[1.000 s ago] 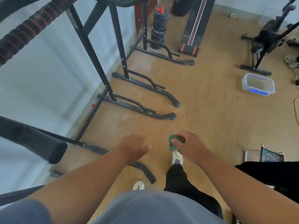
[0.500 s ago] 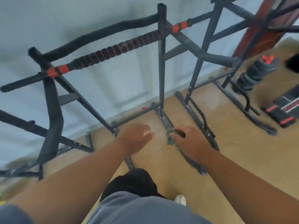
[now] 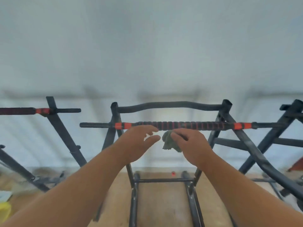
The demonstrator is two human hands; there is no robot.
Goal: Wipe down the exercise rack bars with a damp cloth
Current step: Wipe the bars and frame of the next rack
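Observation:
A black exercise rack stands against the pale wall. Its front bar (image 3: pixel 188 126) carries a black and red ribbed grip with orange bands; a curved black bar (image 3: pixel 167 105) runs behind it. My right hand (image 3: pixel 191 145) pinches a small green cloth (image 3: pixel 168 141) just below the ribbed bar. Just left of the cloth, my left hand (image 3: pixel 137 143) hovers with loosely spread fingers and holds nothing. Both hands sit a little under the bar, not touching it.
A second rack (image 3: pixel 54 115) stands to the left and a third rack (image 3: pixel 278 141) to the right, with crossing black struts. The middle rack's floor rails (image 3: pixel 134 202) run toward me over the wooden floor. A yellow object (image 3: pixel 5 210) lies at the lower left.
My view has swung up from the floor to face the middle rack. Both hands have risen to the ribbed bar, the right still holding the cloth.

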